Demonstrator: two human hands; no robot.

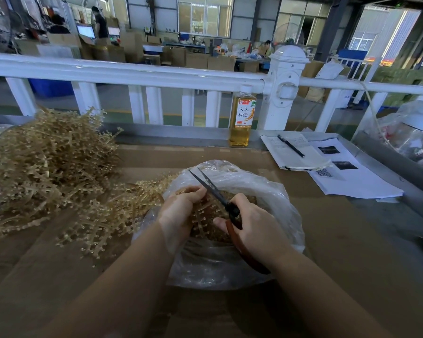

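Scissors (215, 192), blades parted, were gripped in the right hand (254, 225) over an open plastic bag (266, 191); the left hand (178, 211) pinched a beige sprig (202, 217) at the blades. Sprig pile (47, 167) lay close left; bottle (242, 118) and notebook (296, 154) stood behind

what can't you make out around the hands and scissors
- Head view: handles of the scissors, mostly covered by the right hand gripping them.
- Head view: whether the blades touch the sprig, hidden behind the left hand holding it.
- Head view: contents of the plastic bag, veiled by crinkled film.
- Head view: writing in the notebook, too small.
- Head view: pile of sprigs, cut off at the left edge.
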